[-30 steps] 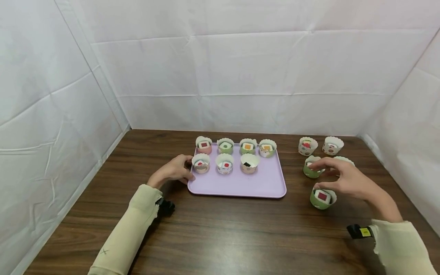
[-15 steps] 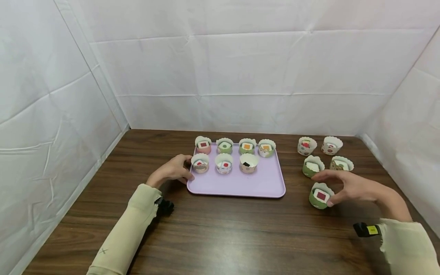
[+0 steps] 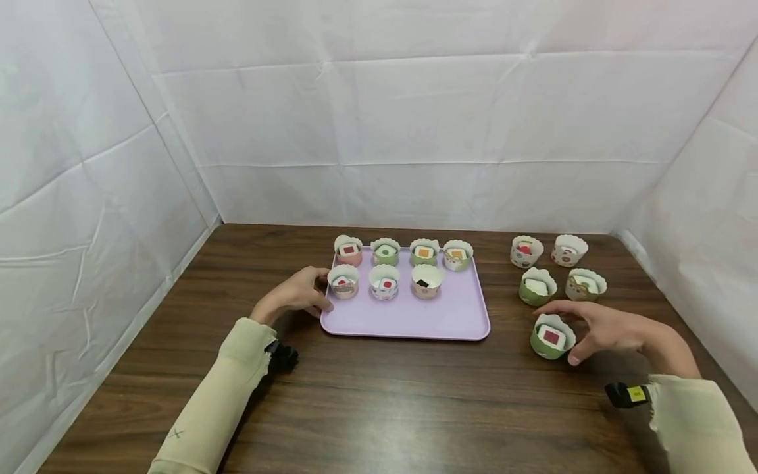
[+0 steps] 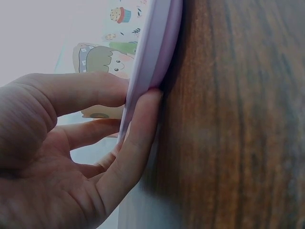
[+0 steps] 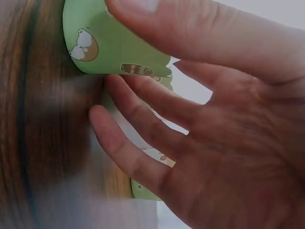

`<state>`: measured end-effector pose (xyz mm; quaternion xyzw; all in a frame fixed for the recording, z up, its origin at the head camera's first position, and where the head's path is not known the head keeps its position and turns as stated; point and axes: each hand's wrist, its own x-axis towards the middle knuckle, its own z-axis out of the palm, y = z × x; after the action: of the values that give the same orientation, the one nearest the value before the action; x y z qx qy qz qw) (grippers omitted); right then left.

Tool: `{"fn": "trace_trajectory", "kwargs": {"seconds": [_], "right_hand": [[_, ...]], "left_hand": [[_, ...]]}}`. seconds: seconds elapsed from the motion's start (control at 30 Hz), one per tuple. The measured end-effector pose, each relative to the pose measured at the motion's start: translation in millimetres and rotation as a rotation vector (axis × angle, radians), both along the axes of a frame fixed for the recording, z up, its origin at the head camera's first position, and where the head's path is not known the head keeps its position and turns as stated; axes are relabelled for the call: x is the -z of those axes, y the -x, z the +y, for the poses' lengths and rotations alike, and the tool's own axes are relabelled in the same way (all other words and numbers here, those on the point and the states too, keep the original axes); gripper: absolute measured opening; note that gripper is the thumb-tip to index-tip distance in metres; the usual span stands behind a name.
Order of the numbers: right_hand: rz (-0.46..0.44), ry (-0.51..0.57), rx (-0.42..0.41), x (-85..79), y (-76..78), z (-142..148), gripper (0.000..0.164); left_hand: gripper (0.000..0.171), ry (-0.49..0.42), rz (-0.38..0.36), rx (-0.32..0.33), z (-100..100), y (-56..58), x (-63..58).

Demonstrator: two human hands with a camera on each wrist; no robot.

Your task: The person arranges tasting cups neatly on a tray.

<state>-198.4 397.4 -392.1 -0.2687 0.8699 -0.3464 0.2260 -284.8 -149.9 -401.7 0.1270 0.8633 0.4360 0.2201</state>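
White sheeting: creased, standing at the far, left and right sides of the scene.
Table: dark wood grain, bearing every piece we list below.
Tray: lilac, shallow-rimmed, at the far middle of the table; we judge it stiff, smooth and rather slippery, best held by the rim and level, since its load looks loose.
Left hand: at the tray's left edge; we see thumb and fingers pinching the rim.
Right hand: thumb and forefinger spread about the near green cup; we cannot tell whether they press on it.
Cups on the tray: seven, upright; four in the far row, three in the near.
Cups on the table: four, in two pairs, beyond the right hand.
Near green cup: paper, scalloped, upright on the table, right of the tray; we judge it light, soft-walled and easily crushed, best taken gently by opposite sides, below the wavy rim.
White block: inside that cup, dark red square on top; we judge it apt to slide if tipped.
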Motion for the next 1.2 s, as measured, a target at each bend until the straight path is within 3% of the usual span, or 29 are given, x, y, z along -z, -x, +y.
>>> {"fn": "trace_trajectory", "kwargs": {"seconds": [0.43,1.2], "right_hand": [[0.001,0.091,-0.047,10.0,5.1,6.3,0.075],[0.062,0.077,-0.085,1.7,4.2,3.0,0.053]], "left_hand": [[0.058,-0.002,0.008,0.004,-0.5,0.0,0.7],[0.060,-0.002,0.004,-0.006,-0.6,-1.8,0.8]]}}
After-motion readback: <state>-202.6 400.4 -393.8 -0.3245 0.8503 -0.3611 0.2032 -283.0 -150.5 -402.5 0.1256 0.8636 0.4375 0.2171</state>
